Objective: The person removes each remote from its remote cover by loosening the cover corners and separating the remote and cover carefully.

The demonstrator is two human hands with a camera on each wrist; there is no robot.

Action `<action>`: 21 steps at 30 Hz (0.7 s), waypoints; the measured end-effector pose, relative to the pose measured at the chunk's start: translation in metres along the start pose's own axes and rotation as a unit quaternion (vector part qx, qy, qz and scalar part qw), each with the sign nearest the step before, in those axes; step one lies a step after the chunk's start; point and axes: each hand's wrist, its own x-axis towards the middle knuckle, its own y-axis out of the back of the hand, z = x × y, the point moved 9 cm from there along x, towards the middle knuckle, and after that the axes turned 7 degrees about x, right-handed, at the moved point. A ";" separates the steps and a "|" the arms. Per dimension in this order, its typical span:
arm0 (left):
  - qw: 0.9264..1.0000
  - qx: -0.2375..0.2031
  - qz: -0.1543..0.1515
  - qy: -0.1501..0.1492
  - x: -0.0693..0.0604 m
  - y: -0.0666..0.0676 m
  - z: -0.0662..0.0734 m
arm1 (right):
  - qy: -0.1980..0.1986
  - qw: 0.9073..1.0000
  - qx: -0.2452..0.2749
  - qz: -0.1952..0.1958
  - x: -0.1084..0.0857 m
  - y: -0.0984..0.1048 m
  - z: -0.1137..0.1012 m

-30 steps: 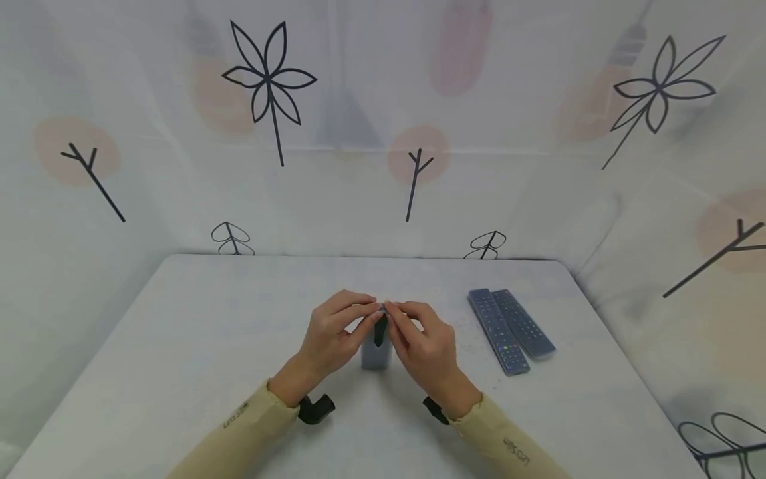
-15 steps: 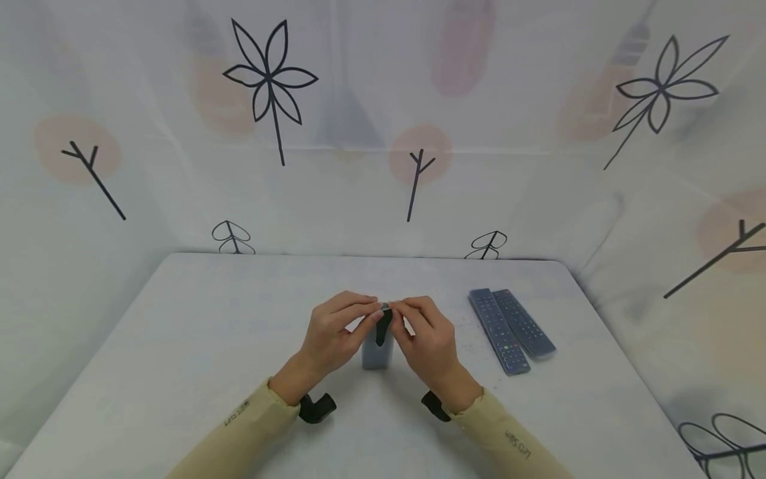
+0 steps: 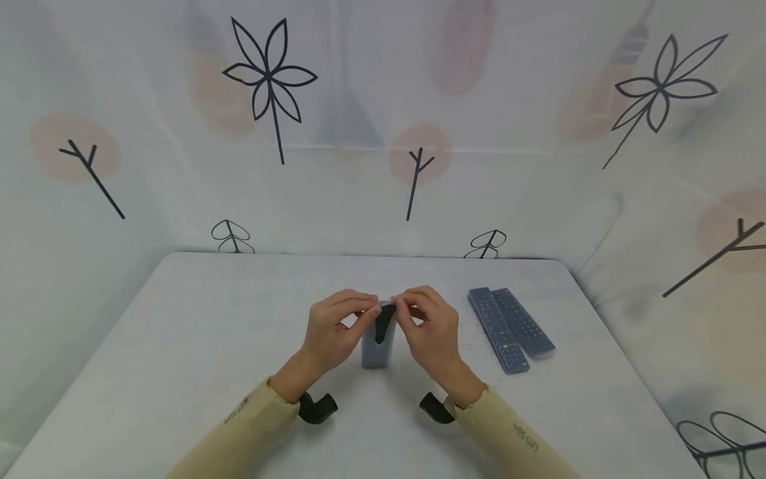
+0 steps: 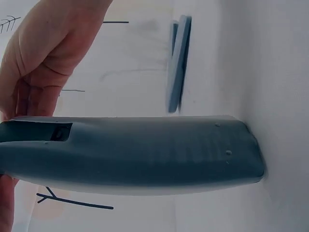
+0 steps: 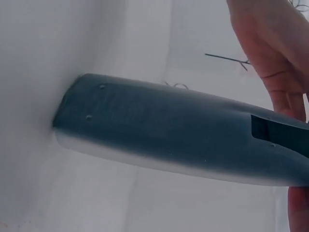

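The head view shows a person's two hands meeting at the top end of a blue-grey case (image 3: 375,354), which stands upright on the white table (image 3: 227,313) in front of the person, near the middle. The left hand (image 3: 332,330) pinches the left side of the case's upper rim between thumb and fingers; the right hand (image 3: 432,326) pinches the rim's right corner, its thumb and forefinger drawn together there. Between the two grips, a dark opening (image 3: 382,326) runs down from the top, narrowing toward its lower tip. Both wrist views show the long, smooth body of the case, its lower end meeting the tabletop and small raised dots near that end; the fingertips on the rim lie mostly out of frame or hidden there. Well apart on the right side of the table, a remote (image 3: 499,331) lies just beside a second remote (image 3: 525,326), both with rows of small buttons. Pale yellow cuffs (image 3: 278,398) cover the forearms, and a patterned cloth (image 3: 347,206) hangs behind the table.
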 end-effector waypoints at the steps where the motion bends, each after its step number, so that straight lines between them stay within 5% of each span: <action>1: 1.000 -0.003 0.001 0.002 0.000 0.000 0.000 | -0.012 1.000 0.007 0.000 0.001 0.000 0.002; 7: 1.000 -0.014 0.006 0.021 0.000 0.000 -0.003 | -0.081 0.996 0.042 -0.005 0.004 0.000 0.012; 11: 0.999 -0.023 0.011 0.032 0.000 0.001 -0.005 | -0.121 0.990 0.066 -0.017 0.012 0.000 -0.001; 21: 0.998 -0.031 0.006 0.053 -0.001 0.000 -0.007 | -0.217 0.964 0.138 -0.067 -0.002 -0.010 0.043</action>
